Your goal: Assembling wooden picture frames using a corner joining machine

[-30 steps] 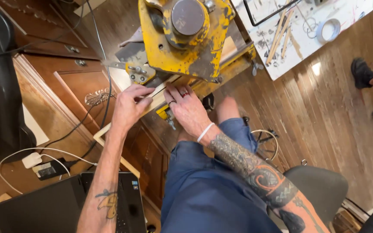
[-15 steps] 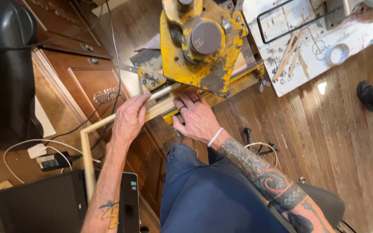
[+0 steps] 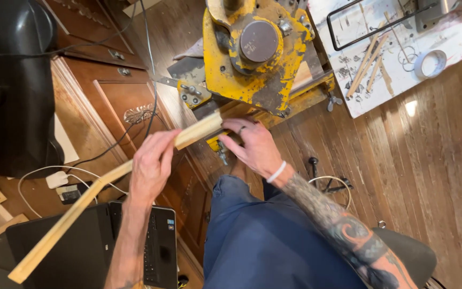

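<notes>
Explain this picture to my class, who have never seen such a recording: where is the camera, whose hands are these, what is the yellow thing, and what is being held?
The picture comes from a camera worn on a person's head, looking down, so you see their own arms and blue trousers from above.

The left hand grips a long pale wooden strip partway along; its near end sticks out over a black laptop. The right hand, with a white wristband, rests by the strip's far end, where it meets a worn yellow metal machine with a round dark disc on it. What kind of machine it is cannot be told for sure.

Nearby: a white worktop with thin wooden sticks and a roll of tape, brown wooden drawers, and a plank floor.
</notes>
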